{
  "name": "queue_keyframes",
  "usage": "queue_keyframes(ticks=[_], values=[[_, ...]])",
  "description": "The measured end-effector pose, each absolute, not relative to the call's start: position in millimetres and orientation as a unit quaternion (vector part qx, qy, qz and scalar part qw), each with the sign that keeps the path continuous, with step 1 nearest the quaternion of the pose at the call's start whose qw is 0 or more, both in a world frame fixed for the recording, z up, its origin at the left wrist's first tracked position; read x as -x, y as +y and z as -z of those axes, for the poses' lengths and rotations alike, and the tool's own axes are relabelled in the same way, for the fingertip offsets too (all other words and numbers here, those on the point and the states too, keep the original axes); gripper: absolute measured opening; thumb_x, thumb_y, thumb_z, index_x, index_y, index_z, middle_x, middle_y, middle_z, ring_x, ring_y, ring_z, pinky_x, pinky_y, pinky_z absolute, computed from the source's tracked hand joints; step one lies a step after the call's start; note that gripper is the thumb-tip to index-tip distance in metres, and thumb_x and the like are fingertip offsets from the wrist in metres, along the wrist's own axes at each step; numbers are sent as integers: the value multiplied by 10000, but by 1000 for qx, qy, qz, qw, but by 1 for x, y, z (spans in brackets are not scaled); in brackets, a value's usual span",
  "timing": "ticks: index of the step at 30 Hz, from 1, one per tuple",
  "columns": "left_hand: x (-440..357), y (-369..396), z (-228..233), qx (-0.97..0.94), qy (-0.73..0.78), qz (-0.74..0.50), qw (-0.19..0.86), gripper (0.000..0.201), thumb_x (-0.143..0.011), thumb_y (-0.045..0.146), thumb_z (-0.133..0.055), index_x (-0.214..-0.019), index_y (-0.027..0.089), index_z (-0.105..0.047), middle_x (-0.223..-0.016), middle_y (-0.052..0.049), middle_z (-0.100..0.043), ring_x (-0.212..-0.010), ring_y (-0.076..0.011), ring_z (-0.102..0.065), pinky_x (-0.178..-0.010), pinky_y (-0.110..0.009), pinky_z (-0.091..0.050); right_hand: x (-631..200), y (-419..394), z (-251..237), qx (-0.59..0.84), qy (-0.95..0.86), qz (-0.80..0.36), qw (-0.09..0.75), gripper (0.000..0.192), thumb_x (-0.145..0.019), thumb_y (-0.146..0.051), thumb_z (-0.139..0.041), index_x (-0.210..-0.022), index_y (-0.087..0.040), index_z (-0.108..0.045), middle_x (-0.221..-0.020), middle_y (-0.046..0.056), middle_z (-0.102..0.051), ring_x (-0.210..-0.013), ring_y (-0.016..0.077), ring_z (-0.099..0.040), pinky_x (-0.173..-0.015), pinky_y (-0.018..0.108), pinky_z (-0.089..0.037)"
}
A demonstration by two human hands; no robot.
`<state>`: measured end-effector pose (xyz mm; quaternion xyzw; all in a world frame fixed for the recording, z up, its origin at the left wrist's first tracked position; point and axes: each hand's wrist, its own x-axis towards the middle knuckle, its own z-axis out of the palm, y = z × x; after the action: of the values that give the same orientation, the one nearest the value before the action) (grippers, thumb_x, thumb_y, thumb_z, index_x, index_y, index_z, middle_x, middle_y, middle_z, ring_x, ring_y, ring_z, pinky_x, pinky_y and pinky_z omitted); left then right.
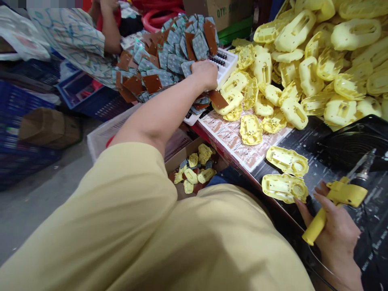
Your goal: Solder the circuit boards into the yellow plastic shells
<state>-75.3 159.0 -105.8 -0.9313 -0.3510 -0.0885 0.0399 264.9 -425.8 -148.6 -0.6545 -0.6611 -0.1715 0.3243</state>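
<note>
My left hand [205, 74] reaches far out to a heap of small brown and grey circuit boards [169, 56], its fingers curled down onto the boards at the heap's right edge; whether a board is gripped is hidden. My right hand [336, 230] holds a yellow electric screwdriver [339, 200] by its handle, tip pointing up right. Two yellow plastic shells [285, 188] lie on the dark bench just left of that hand.
A big pile of yellow shells [318, 68] fills the right rear. A white tray [226, 64] sits beside the boards. A cardboard box [195, 167] below the bench holds several shells. Another person's arm [109, 28] is at the far left. Blue crates [18, 121] stand left.
</note>
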Motion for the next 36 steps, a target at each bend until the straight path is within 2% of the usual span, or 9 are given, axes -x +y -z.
queue_keyframes(ticks=[4, 7, 9, 12, 15, 22, 25, 30, 36], values=[[84, 157, 101, 853, -508, 112, 46, 446, -825, 711, -759, -742, 293, -628, -631, -14, -560, -757, -174, -283, -775, -393, -497, -269, -428, 148, 639, -703, 157, 271, 338, -961, -402, -857, -1253, -298, -721, -1097, 65, -835, -691, 247, -729, -671, 399, -603], [77, 162, 105, 832, -533, 153, 10, 661, -637, 788, -916, -602, 336, -434, -559, 37, -445, -764, -179, -208, -766, -367, -489, -265, -425, 142, 605, -735, 157, 263, 314, -1014, -402, -799, -1277, -255, -712, -1161, 85, -806, -799, 238, -731, -821, 383, -598], [70, 166, 110, 836, -529, 147, -6, 785, -522, 794, -989, -579, 346, -347, -545, 59, -404, -769, -179, -186, -765, -346, -477, -261, -421, 138, 583, -748, 161, 274, 345, -1016, -371, -809, -1317, -241, -700, -1059, 61, -778, -797, 226, -711, -888, 369, -582], [65, 171, 114, 830, -545, 117, -16, 816, -461, 672, -1074, -579, 347, -334, -542, 77, -377, -769, -173, -183, -805, -353, -471, -257, -417, 137, 568, -760, 162, 271, 333, -1043, -291, -756, -1357, -220, -672, -864, 6, -692, -766, 226, -697, -895, 361, -556], [68, 173, 114, 828, -551, 102, -24, 781, -491, 656, -1078, -582, 345, -367, -553, 74, -373, -777, -177, -187, -834, -368, -462, -258, -418, 141, 564, -765, 166, 264, 341, -1055, -231, -693, -1391, -217, -633, -816, -10, -673, -755, 239, -705, -883, 373, -550], [73, 171, 121, 851, -505, 141, -28, 878, -455, 1061, -817, -605, 374, -291, -591, 37, -343, -815, -213, -222, -873, -376, -427, -258, -423, 148, 582, -754, 162, 257, 311, -1051, -256, -713, -1356, -216, -666, -911, 26, -742, -802, 225, -725, -859, 353, -545], [72, 166, 119, 855, -497, 146, -32, 874, -465, 1092, -779, -605, 372, -303, -600, 31, -371, -817, -218, -227, -865, -361, -434, -254, -424, 150, 589, -743, 171, 266, 330, -1058, -327, -740, -1363, -219, -676, -891, 20, -731, -780, 223, -713, -882, 368, -555], [71, 147, 100, 827, -550, 108, -42, 703, -694, 709, -993, -609, 343, -398, -577, 54, -369, -775, -192, -234, -858, -358, -475, -248, -426, 155, 596, -729, 163, 294, 427, -1052, -411, -763, -1431, -242, -662, -1011, 55, -786, -900, 264, -767, -921, 418, -587], [52, 113, 72, 771, -632, 63, -48, 489, -709, 216, -1011, -634, 272, -531, -597, 64, -454, -786, -162, -280, -948, -378, -528, -250, -420, 152, 579, -746, 183, 274, 292, -1074, -289, -711, -1351, -205, -681, -1072, 87, -789, -888, 242, -760, -825, 380, -568]])
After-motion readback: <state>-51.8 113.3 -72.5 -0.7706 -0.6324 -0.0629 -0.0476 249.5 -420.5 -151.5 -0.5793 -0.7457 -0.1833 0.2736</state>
